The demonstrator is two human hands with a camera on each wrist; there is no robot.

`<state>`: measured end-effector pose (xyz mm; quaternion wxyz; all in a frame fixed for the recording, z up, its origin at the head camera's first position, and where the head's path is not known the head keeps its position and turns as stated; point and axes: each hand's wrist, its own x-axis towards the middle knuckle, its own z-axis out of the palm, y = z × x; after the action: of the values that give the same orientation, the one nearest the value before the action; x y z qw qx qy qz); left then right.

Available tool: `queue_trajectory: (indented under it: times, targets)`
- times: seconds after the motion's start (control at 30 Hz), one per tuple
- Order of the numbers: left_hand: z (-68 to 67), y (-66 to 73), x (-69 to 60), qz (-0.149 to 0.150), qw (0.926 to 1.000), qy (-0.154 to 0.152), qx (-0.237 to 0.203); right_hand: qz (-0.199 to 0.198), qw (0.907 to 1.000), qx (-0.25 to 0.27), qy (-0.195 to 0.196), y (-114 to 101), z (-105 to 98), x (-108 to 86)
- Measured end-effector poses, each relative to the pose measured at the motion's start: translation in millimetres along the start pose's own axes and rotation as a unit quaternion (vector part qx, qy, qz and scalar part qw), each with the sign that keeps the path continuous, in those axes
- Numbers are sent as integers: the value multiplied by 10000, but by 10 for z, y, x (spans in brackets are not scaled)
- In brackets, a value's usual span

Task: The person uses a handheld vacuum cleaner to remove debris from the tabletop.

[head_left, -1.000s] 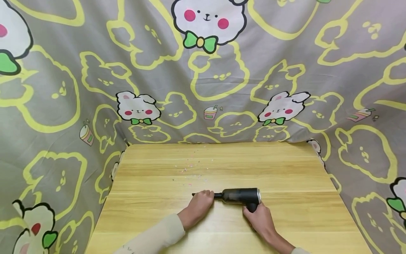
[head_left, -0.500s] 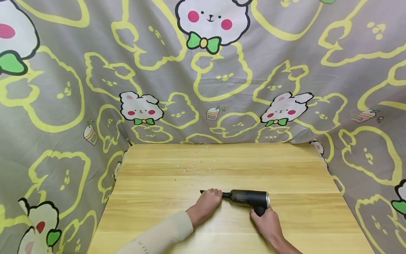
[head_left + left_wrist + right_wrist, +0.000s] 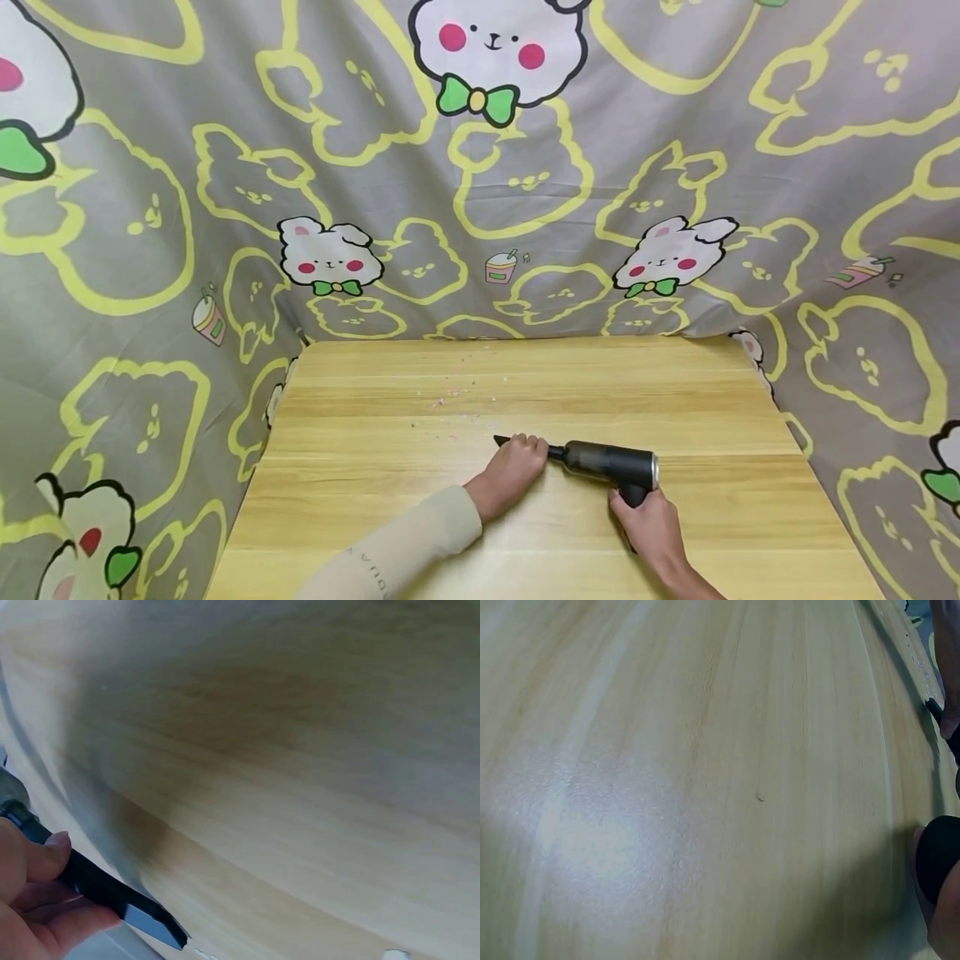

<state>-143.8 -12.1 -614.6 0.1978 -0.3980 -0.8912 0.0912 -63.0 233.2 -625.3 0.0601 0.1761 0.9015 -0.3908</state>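
A black handheld vacuum (image 3: 611, 460) with a narrow nozzle is held above the wooden table (image 3: 720, 517). My left hand (image 3: 514, 468) grips the nozzle, whose slanted tip (image 3: 501, 440) sticks out to the left of the fingers. In the left wrist view the thumb and fingers (image 3: 79, 922) pinch the black nozzle (image 3: 105, 889). My right hand (image 3: 651, 527) is wrapped round the handle (image 3: 634, 493); the right wrist view shows only the handle's round black end (image 3: 939, 851) beside part of that hand. Small coloured bits (image 3: 441, 402) lie scattered beyond the nozzle tip.
A grey curtain (image 3: 525, 200) printed with rabbits and yellow outlines hangs behind the table and on both sides. The table's back edge (image 3: 600, 337) meets it. A tiny speck (image 3: 760, 798) shows on the wood in the right wrist view.
Both hands and the vacuum have moved to the right, and the nozzle tip now stands slightly farther from me. The grips look the same.
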Motion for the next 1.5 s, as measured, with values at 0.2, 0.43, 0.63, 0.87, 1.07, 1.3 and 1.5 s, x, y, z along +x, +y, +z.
queue_trajectory:
  times: [0.2,0.43,0.63,0.87,1.07,1.3,1.5]
  targets:
    - [10,2,91,-86,9996,-220,174,26,10000,44,75,-19,1,38]
    - [10,-67,162,-283,9984,-481,32,-116,9997,95,210,-75,24,98]
    - [28,-105,161,-328,9984,-468,55,-75,9996,212,165,-107,60,118]
    - [31,-151,130,-428,9976,-544,40,-225,9993,273,146,-128,107,142]
    - [38,-179,102,-450,9978,-494,16,-256,9991,342,76,-163,127,143]
    - [81,-204,53,-439,9984,-348,98,-295,9990,335,78,-181,163,154]
    - [74,-232,52,-447,9981,-426,-23,-210,9992,338,-11,-206,181,175]
